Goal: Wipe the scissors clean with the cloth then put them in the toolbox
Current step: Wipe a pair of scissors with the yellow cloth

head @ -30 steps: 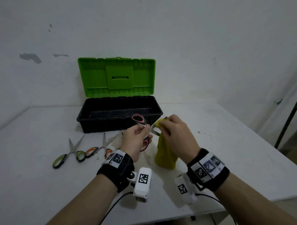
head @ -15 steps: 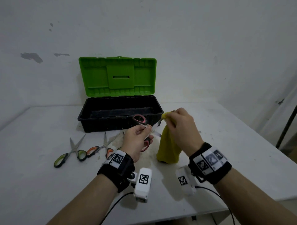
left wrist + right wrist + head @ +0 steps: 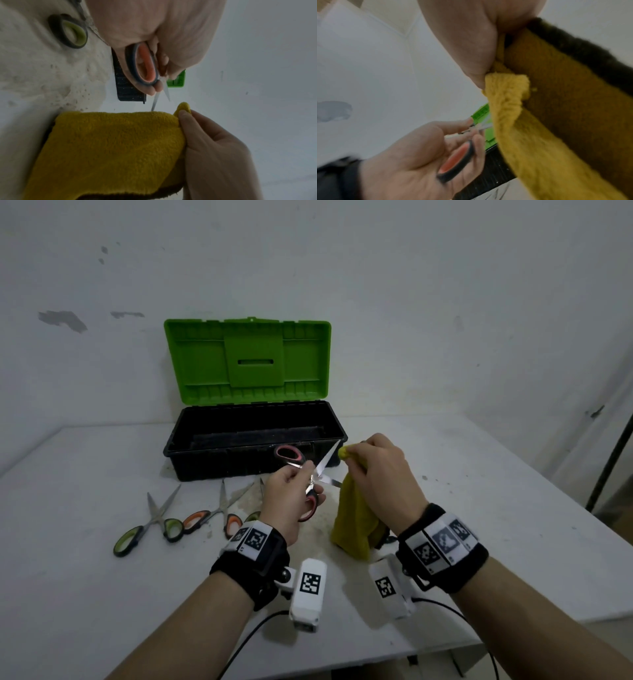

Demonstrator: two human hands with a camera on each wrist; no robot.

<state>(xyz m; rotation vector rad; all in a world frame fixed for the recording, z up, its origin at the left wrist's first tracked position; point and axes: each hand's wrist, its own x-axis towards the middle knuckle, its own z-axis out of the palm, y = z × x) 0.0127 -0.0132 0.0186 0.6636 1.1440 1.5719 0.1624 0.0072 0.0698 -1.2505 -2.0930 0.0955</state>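
Observation:
My left hand point(image 3: 291, 491) grips red-handled scissors point(image 3: 308, 474) by the handles, blades spread apart and pointing right. In the left wrist view the red handle point(image 3: 145, 66) lies in my curled fingers and both blade tips show bare. My right hand point(image 3: 373, 470) pinches a yellow cloth point(image 3: 356, 518) at its top, just right of the upper blade tip; the cloth point(image 3: 111, 148) hangs down toward the table. The open toolbox point(image 3: 191, 453), black base and green lid, stands behind my hands. From the right wrist, the cloth point(image 3: 556, 121) fills the right side.
Green-handled scissors point(image 3: 150, 525) and orange-handled scissors point(image 3: 219, 511) lie on the white table point(image 3: 85, 577) left of my hands; a third handle point(image 3: 252, 516) peeks out by my left wrist. Grit dusts the table near them. The wall stands close behind.
My right hand has slid the cloth up and off the blade toward the tip and lifted it. The scissor blades now show bare and spread.

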